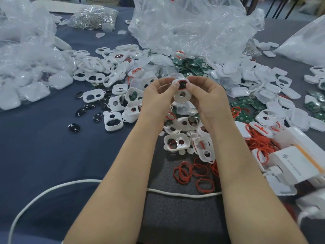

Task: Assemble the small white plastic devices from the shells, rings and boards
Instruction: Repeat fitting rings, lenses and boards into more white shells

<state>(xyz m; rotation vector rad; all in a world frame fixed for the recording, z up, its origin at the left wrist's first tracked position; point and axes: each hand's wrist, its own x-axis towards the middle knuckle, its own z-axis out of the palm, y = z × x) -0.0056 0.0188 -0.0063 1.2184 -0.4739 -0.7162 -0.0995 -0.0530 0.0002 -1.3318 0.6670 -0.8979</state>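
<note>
**Both hands pinching one white shell above the parts pile**

Clear plastic bags (26,55) are slumping at the far left of the table (44,155), beside loose black oval pieces (74,127). The left hand (157,95) is gripping the white shell (181,88) from its left side, thumb pressing near the red ring seated in its top opening. The right hand (207,97) is pinching the shell's other side. Red rings (182,171) are lying below, green boards (246,103) farther right.

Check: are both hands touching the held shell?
Touching. The head view shows fingers of the left hand and right hand pinching the white shell from both sides.
</note>
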